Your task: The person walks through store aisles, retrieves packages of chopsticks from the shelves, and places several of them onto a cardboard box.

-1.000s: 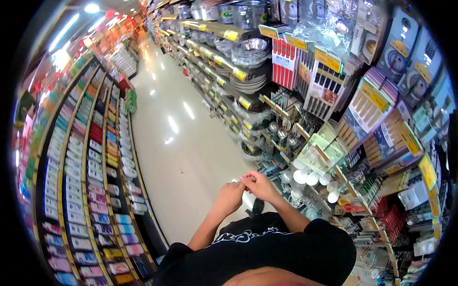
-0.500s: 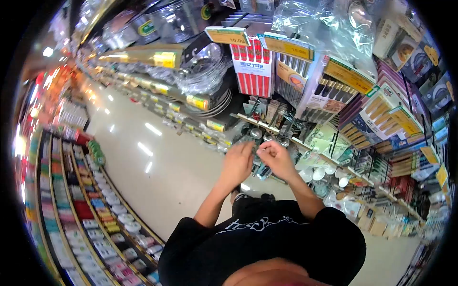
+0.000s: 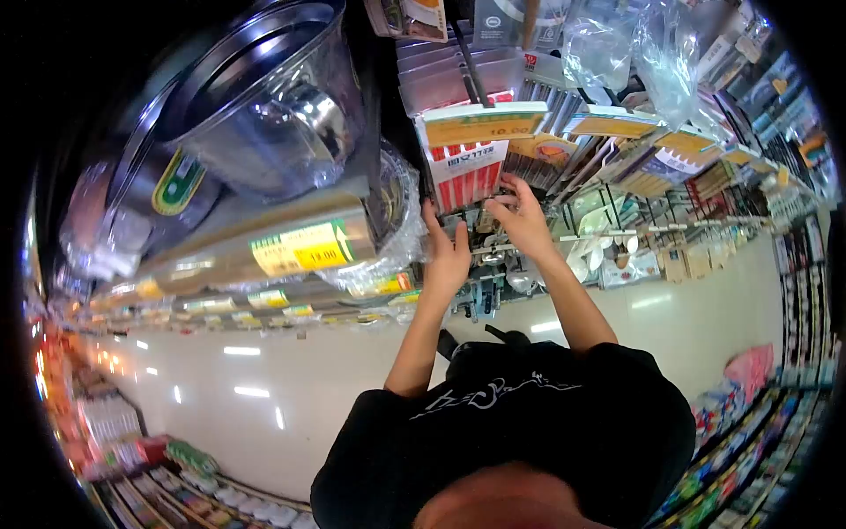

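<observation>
A pack of red chopsticks [image 3: 465,187] with a white printed band hangs on a hook, behind a yellow price tag [image 3: 485,128]. My left hand [image 3: 448,254] is at the pack's lower left corner, its index finger pointing up along the edge and the thumb apart. At the lower right edge is my right hand [image 3: 526,220], fingers spread and reaching the pack's side. Whether the fingertips press on the pack I cannot tell. More packs of the same shape hang behind it.
Left of the hands, a shelf holds a shiny metal pot [image 3: 273,115] and plastic-wrapped ware [image 3: 392,220]. Other chopstick packs [image 3: 679,167] hang to the right. Below are white spoons [image 3: 592,251] on hooks. Tiled floor [image 3: 335,353] lies beneath, with more shelves along the aisle.
Both hands have gone from close together in front of the lower rack up to the two sides of the red chopstick pack, fingers spreading. The view has swung and come nearer to the shelf.
</observation>
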Demonstrator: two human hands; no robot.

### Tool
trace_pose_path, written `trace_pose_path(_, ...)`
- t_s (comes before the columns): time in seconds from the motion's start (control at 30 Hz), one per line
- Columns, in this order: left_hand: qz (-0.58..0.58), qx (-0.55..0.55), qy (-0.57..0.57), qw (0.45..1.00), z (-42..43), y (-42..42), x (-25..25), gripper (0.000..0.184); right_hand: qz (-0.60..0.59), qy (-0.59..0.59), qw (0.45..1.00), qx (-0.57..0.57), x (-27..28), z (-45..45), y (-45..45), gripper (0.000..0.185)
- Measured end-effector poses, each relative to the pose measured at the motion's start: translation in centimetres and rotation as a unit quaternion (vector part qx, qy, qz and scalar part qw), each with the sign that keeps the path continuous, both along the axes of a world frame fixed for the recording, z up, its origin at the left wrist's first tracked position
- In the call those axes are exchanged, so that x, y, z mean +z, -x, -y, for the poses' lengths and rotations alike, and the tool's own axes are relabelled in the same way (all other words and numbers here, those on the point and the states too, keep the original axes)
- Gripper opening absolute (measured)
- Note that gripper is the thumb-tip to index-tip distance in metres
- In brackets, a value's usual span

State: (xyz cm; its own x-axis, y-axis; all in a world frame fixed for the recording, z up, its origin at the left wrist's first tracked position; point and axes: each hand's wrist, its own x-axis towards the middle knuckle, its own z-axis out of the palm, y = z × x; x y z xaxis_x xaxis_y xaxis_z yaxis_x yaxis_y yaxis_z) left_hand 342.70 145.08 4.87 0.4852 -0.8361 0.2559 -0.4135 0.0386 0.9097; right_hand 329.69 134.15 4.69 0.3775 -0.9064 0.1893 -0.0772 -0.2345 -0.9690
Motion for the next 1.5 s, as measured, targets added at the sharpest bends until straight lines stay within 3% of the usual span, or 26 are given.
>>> trace_pose_path(0.1,0.013,-0.019,0.013,1.0,-0.1,-0.8,-3.9,0.057,-0.026,-0.025,0.998,-0.043,0.3,-1.3,0.1,0.055)
trace_pose_path(0.13,0.001,-0.029,-0.017,0.999,-0.5,-1.0,-3.9,0.048,-0.023,-0.037,0.998,-0.052,0.5,-2.0,0.1,0.047)
trace_pose_path(0.23,-0.108,-0.164,-0.042,0.98,-2.5,-1.2,-0.2,0.045,-0.082,0.0,0.992,-0.099,0.1,-3.7,1.3,0.042)
trace_pose_path(0.27,-0.079,-0.149,0.0,0.986,-2.6,-0.9,-1.3,0.034,-0.123,0.053,0.985,-0.105,0.9,-4.6,1.9,0.039)
trace_pose_path(0.37,-0.037,-0.181,0.031,0.982,-3.7,-0.5,-1.0,0.03,0.044,0.028,0.997,-0.065,1.5,-6.3,3.5,0.038)
trace_pose_path(0.4,-0.063,-0.182,0.055,0.98,-4.2,0.0,-0.7,0.026,0.147,-0.045,0.988,-0.017,1.3,-6.8,4.1,0.036)
trace_pose_path(0.43,-0.058,-0.187,0.062,0.979,-4.7,0.4,-0.3,0.026,0.171,-0.083,0.982,-0.002,1.8,-7.6,4.6,0.036)
trace_pose_path(0.5,-0.048,-0.193,0.076,0.977,-6.0,1.5,0.5,0.025,0.217,-0.156,0.963,0.032,3.4,-9.3,6.2,0.037)
trace_pose_path(0.67,-0.042,-0.192,0.069,0.978,-10.1,5.0,0.8,0.024,0.242,-0.131,0.959,0.07,3.6,-12.4,10.1,0.037)
trace_pose_path(0.8,-0.176,-0.126,0.088,0.972,-13.4,10.4,3.8,0.014,0.261,-0.162,0.942,0.132,5.8,-15.6,14.9,0.039)
trace_pose_path(0.9,-0.15,-0.082,0.16,0.972,-14.5,13.2,5.6,0.021,0.236,-0.11,0.954,0.152,6.9,-16.7,17.5,0.041)
trace_pose_path(1.03,-0.131,-0.087,0.175,0.972,-14.2,15.0,6.3,0.019,0.303,-0.127,0.93,0.164,7.4,-16.4,17.8,0.047)
trace_pose_path(1.27,-0.136,-0.107,0.13,0.976,-16.5,20.1,5.7,0.016,0.315,-0.147,0.933,0.097,7.0,-17.8,21.9,0.028)
trace_pose_path(1.5,-0.134,-0.202,0.024,0.97,-17.9,26.8,2.5,0.026,0.298,-0.207,0.929,0.074,1.4,-18.5,31.5,0.024)
